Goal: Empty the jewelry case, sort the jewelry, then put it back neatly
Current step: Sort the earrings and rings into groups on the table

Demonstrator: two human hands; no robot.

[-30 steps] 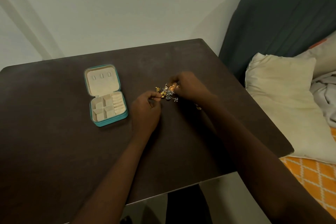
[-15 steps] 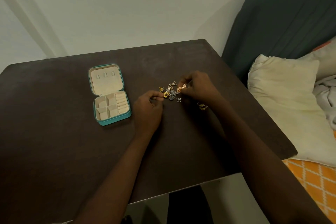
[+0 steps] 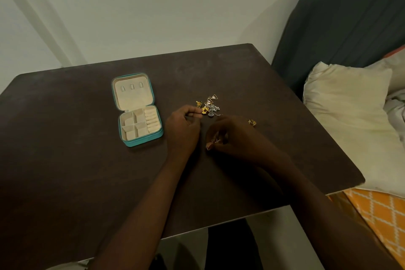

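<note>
My right hand (image 3: 235,136) has drawn back from the jewelry pile (image 3: 209,106) toward me, fingers pinching a small coppery earring (image 3: 210,144). My left hand (image 3: 183,126) still pinches a gold piece (image 3: 204,111) at the pile's edge. The teal jewelry case (image 3: 140,109) lies open, emptied, left of both hands.

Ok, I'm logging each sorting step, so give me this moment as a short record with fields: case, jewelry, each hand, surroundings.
case: teal jewelry case lies open on the dark table; its cream compartments look empty
pile: mixed gold and silver jewelry pile on the table, right of the case
stray piece: gold ring lies apart, right of the pile
left hand: left hand pinches a gold piece at the pile's edge
right hand: right hand holds a small pinkish piece nearer the person
surroundings: cream pillow beside the table
</note>
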